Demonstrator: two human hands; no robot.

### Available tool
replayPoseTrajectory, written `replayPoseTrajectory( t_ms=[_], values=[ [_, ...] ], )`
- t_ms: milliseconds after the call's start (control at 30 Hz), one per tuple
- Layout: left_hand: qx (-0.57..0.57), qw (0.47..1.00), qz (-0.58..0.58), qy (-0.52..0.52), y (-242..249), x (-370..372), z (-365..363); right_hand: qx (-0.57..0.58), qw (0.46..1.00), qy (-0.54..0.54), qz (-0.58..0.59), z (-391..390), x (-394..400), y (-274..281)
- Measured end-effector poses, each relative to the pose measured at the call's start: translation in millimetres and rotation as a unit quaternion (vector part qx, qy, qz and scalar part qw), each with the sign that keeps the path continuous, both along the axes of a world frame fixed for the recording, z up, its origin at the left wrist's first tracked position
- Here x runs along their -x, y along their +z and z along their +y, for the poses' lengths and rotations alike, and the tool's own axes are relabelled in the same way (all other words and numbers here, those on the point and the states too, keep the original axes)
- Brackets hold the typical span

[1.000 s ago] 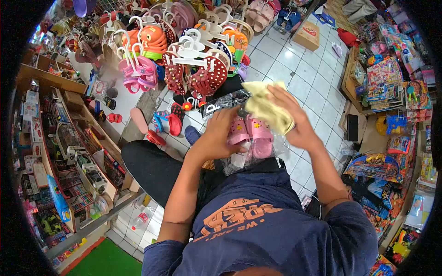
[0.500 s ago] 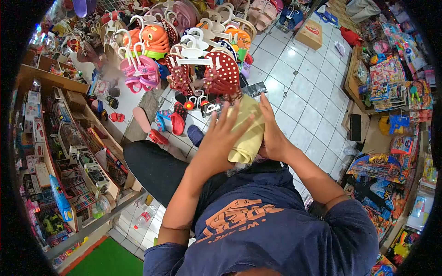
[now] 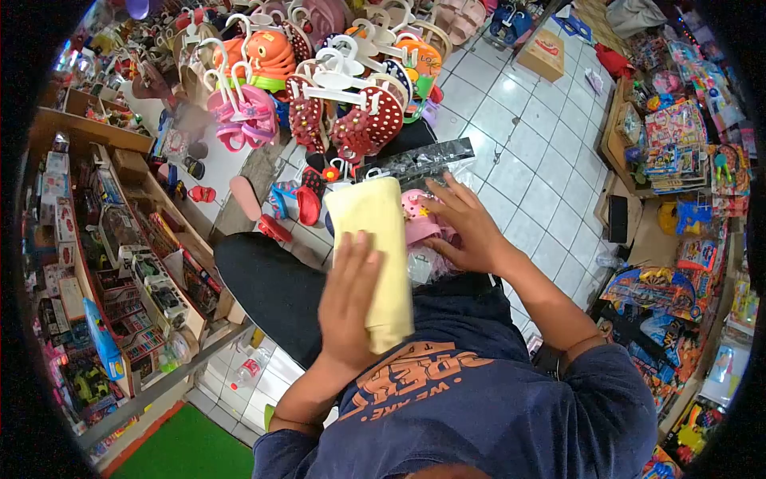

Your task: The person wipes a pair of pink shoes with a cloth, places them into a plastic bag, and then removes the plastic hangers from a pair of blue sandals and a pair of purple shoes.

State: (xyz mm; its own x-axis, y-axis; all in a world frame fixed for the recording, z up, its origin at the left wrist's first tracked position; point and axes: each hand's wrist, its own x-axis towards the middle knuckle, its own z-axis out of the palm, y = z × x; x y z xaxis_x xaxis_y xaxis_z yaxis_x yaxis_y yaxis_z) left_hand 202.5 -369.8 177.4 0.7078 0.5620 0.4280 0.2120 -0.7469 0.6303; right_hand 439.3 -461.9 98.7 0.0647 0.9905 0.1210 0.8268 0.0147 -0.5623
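Note:
A folded pale yellow cloth is held upright before my chest by my left hand, whose fingers lie along its left side. My right hand is on pink sandals with a yellow patterned part, its thumb and fingers curled at their upper edge. Clear plastic wrap shows below the sandals. Behind them lies a dark plastic-wrapped strip. The cloth hides part of the sandals' left side.
Hanging sandals, among them a red polka-dot pair, crowd the front. Loose red clogs lie on the tiled floor. Toy shelves stand at left; packaged toys and a cardboard box are at right.
The yellow cloth has moved left and toward me with my left hand. My right hand has left the cloth and come down on the pink sandals, which are now uncovered.

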Motion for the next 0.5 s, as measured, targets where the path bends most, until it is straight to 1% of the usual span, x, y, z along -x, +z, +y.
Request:
replayPoseTrajectory(
  t_ms=[33,67,100,133,167,200,267,333,367,433,467,500],
  values=[
    [0.045,0.998,0.026,-0.045,3,-2,-7,-0.003,1.000,-0.009,0.005,2,1,1],
    [0.032,0.986,0.129,-0.105,0,-8,-6,-0.004,1.000,-0.018,0.011,3,2,2],
    [0.019,0.959,0.229,-0.165,-7,-16,-1,-0.004,1.000,-0.016,0.010,4,3,2],
    [0.059,0.935,0.254,-0.241,-20,-20,1,-0.005,1.000,-0.016,-0.001,5,4,2],
    [0.082,0.937,0.228,-0.253,-29,-20,-1,-0.004,1.000,-0.017,-0.010,6,5,1],
    [0.077,0.933,0.236,-0.260,-21,-22,3,-0.005,1.000,-0.017,-0.012,6,4,1],
    [0.070,0.929,0.243,-0.271,-16,-25,12,-0.006,0.999,-0.024,0.035,4,2,0],
    [0.004,0.940,0.233,-0.248,-23,-26,16,-0.014,0.999,-0.027,0.025,4,2,-1],
    [0.006,0.940,0.234,-0.246,-28,-28,14,-0.020,0.999,-0.028,0.020,2,4,-2],
    [0.114,0.975,0.121,-0.150,-40,-39,9,-0.024,0.999,-0.026,0.024,4,6,2],
    [0.075,0.976,0.142,-0.145,-46,-41,7,-0.027,0.999,-0.028,0.027,5,6,4],
    [0.075,0.976,0.143,-0.145,-51,-42,9,-0.027,0.999,-0.029,0.027,5,6,2]
  ],
)
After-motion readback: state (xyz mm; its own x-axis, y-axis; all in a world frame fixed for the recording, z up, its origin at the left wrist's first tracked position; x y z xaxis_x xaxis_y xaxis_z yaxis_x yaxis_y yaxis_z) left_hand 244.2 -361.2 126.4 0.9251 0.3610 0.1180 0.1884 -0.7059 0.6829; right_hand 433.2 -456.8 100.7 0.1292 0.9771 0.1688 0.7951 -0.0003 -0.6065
